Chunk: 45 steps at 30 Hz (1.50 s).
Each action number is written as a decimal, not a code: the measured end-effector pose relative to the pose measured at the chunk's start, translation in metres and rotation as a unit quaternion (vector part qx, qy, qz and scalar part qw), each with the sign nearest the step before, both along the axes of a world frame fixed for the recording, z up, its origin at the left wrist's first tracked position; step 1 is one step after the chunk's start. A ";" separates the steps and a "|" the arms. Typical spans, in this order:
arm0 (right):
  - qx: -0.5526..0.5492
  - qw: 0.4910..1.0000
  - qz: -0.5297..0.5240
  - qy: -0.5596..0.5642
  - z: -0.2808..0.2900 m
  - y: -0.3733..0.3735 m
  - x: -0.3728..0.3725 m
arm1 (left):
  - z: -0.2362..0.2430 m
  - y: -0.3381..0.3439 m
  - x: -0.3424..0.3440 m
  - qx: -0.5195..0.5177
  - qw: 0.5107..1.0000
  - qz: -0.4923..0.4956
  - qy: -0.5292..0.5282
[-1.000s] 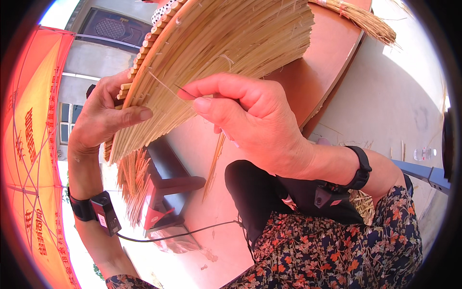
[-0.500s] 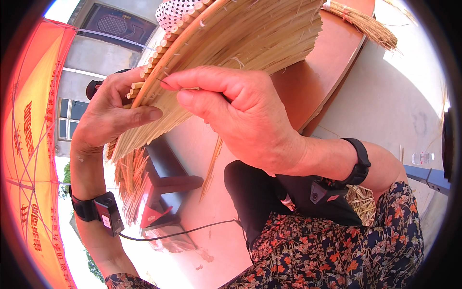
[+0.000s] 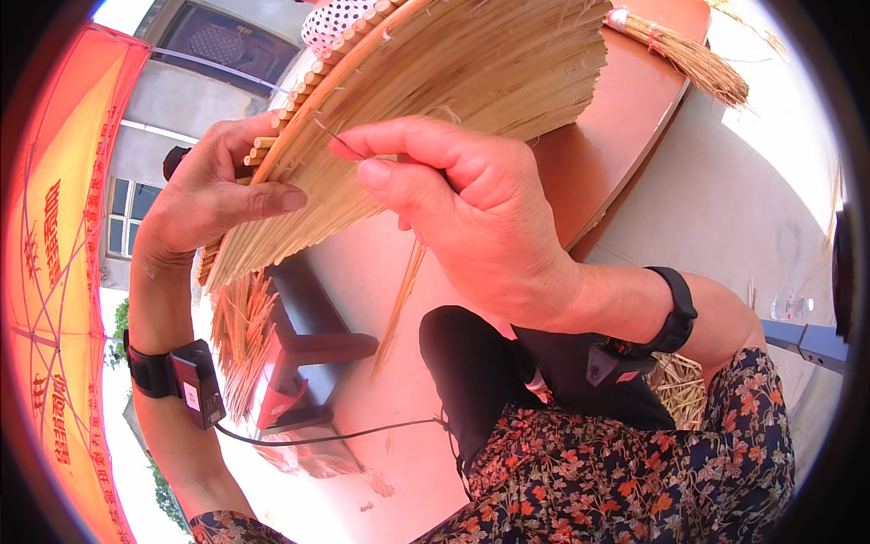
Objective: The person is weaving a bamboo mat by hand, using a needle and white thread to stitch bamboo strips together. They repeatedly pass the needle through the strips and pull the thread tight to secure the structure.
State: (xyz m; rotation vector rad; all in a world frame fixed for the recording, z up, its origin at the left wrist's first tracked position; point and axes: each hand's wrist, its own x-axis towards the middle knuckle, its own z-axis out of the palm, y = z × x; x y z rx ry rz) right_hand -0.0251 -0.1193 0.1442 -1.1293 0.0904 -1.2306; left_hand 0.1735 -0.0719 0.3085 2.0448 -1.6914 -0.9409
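Note:
A large panel of pale plant stalks [image 3: 471,77], laid side by side and stitched together, is held up at a tilt in front of me. A smooth curved strip [image 3: 313,111] runs along its near left edge, with cut stalk ends lined up behind it. My left hand [image 3: 217,186] grips this edge, thumb on the inner face and fingers hidden behind. Close to the same edge, my right hand [image 3: 471,204] pinches a thin dark needle [image 3: 335,139] between thumb and forefinger. The needle's tip points toward the strip; whether it touches the panel I cannot tell.
Behind the panel stands a reddish-brown table [image 3: 625,100] with a tied straw bundle [image 3: 684,54] on it. Below left, more stalks [image 3: 243,340] lie by a dark wooden stool [image 3: 317,349]. A person in a dotted garment [image 3: 333,25] is beyond the panel. A clear bottle [image 3: 793,306] is at right.
My right hand has drawn slightly back to the right from the edge strip, and more of the needle shows. My left hand keeps its grip on the panel.

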 end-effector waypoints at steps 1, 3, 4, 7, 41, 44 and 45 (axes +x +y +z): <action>0.019 1.000 0.005 -0.006 -0.001 0.000 0.001 | 0.006 -0.005 -0.005 0.020 1.000 -0.011 -0.010; 0.051 0.998 0.043 -0.009 -0.004 -0.009 -0.004 | 0.006 -0.013 -0.012 0.006 0.999 -0.036 -0.013; 0.074 0.994 0.077 -0.010 -0.005 -0.014 -0.007 | 0.009 -0.015 -0.010 0.014 0.998 -0.054 -0.025; 0.060 0.994 0.094 0.019 -0.015 -0.023 -0.005 | 0.010 -0.028 -0.001 0.028 0.994 -0.103 -0.031; -0.050 0.989 0.033 0.133 0.010 -0.009 0.009 | 0.001 -0.013 0.024 0.040 0.986 -0.162 0.009; -0.062 0.990 0.003 0.130 0.009 -0.010 0.014 | -0.003 -0.011 0.024 0.036 0.985 -0.166 0.001; -0.063 0.990 0.001 0.129 0.007 -0.011 0.015 | -0.004 -0.011 0.024 0.034 0.985 -0.169 -0.002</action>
